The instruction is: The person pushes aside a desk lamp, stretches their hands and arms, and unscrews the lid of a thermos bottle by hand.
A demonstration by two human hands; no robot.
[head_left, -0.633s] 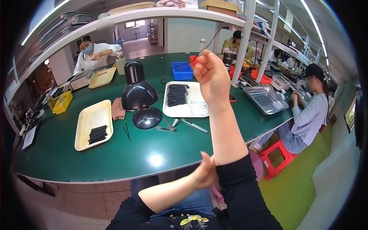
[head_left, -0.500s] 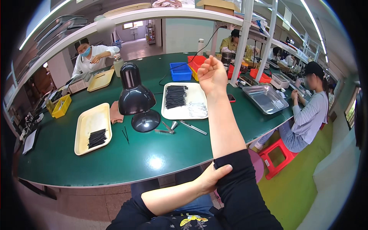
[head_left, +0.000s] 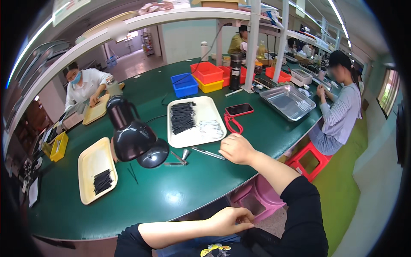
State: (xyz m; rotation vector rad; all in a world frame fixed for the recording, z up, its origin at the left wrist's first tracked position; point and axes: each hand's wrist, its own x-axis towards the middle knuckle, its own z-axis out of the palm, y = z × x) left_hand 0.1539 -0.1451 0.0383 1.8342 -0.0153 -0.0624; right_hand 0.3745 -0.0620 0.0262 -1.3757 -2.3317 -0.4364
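Note:
My right hand [head_left: 236,149] is curled in a loose fist over the table's near edge, back up, with nothing seen in it. Closest to it lie a slim silver pen-like tool [head_left: 208,153] and a cream tray [head_left: 204,110] holding black sticks [head_left: 183,118] and thin pale pins [head_left: 210,129]. Below the table edge, in front of my body, my left hand [head_left: 231,220] has its thumb and fingers apart, holding nothing. A small metal cone [head_left: 185,154] and tweezers [head_left: 176,162] rest left of the silver tool.
A black desk lamp [head_left: 130,139] stands left of centre, beside another tray [head_left: 92,160] with black sticks. Behind my right hand is a phone [head_left: 239,109] with a red strap. Coloured bins [head_left: 185,85] and a steel tray [head_left: 274,96] sit farther back. Co-workers sit around the table.
My right forearm has swung down from its raised, palm-showing pose to the table edge, and the hand has curled. My left hand has let go of the right sleeve. The view has shifted.

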